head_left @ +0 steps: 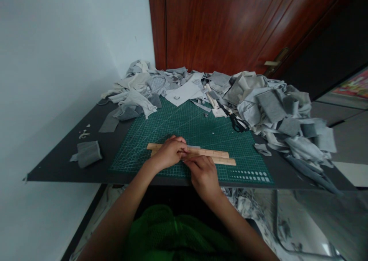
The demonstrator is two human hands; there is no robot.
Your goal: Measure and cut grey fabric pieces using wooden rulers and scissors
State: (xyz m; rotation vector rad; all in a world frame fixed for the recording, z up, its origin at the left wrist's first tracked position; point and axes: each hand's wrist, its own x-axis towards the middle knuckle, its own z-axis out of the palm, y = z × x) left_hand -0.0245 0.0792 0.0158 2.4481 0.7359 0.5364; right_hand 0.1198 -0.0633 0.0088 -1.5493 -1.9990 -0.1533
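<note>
Two wooden rulers (221, 161) lie close together on the green cutting mat (189, 124), one just behind the other. My left hand (170, 152) rests across them, its fingers curled and closed near their middle. From the right, my right hand (203, 173) comes in over the front ruler with its fingers bent and closed. The fingertips of both hands nearly meet between the rulers; what they pinch there is hidden. A thin pale edge of fabric (195, 147) shows behind the rear ruler.
Grey and white fabric scraps are heaped along the back left (135, 86) and right (273, 107). Black-handled scissors (238, 123) lie at the mat's right. A folded grey cloth (89, 153) lies at left, a white paper sheet (184, 93) at the back. The table's front edge (86, 181) is close.
</note>
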